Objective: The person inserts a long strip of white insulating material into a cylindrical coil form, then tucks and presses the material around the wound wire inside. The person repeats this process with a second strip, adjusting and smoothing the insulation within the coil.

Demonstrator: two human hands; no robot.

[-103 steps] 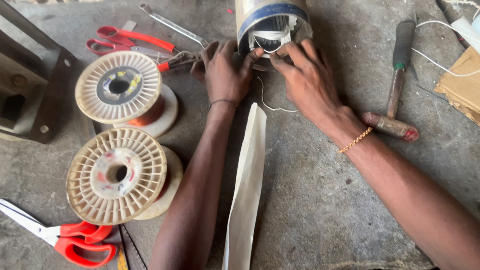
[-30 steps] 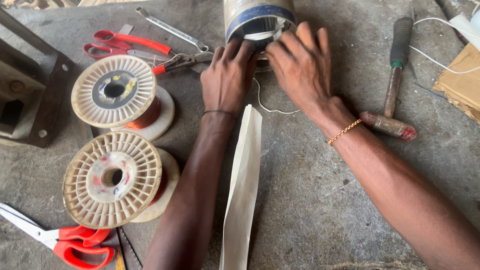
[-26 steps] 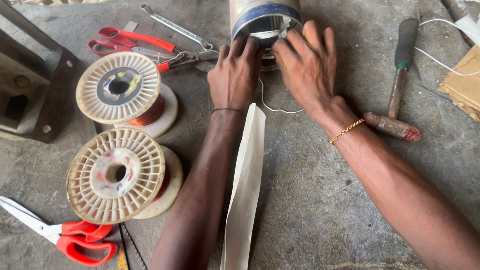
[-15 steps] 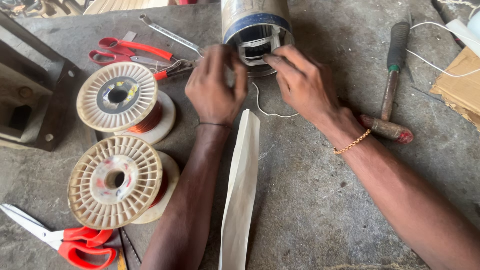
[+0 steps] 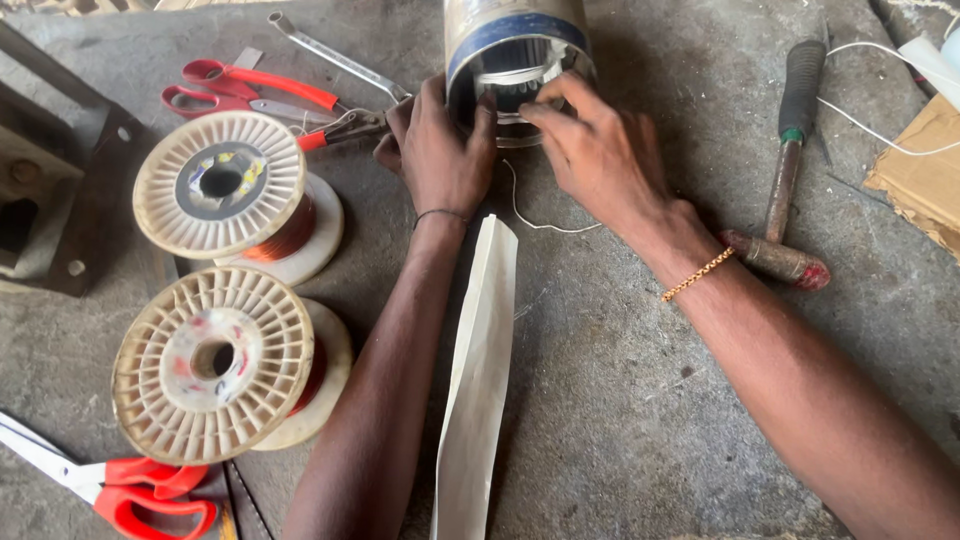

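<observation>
- A dark metal bracket (image 5: 45, 190) sits at the far left of the rough grey surface (image 5: 620, 400)
- Red-handled scissors (image 5: 130, 490) lie at the bottom left, a second red pair (image 5: 250, 90) at the top
- Two ribbed cream plastic spools (image 5: 220, 185) (image 5: 212, 362) still carry shiny copper wire, so by my reading winding stock is left
- A long pale paper strip (image 5: 480, 370) lies unused between the forearms
- The left hand (image 5: 440, 155) presses, fingers curled, against the rim of the metal cylinder (image 5: 515, 50), which lies at the top centre with its open end toward the camera
- The right hand (image 5: 590, 150) has narrow, pinching fingertips at that opening; whether they hold anything I cannot tell
- A thin white thread (image 5: 535, 215) trails loose below
- A worn hammer (image 5: 785, 170) lies to the right, and torn cardboard (image 5: 925, 175) lies at the edge
</observation>
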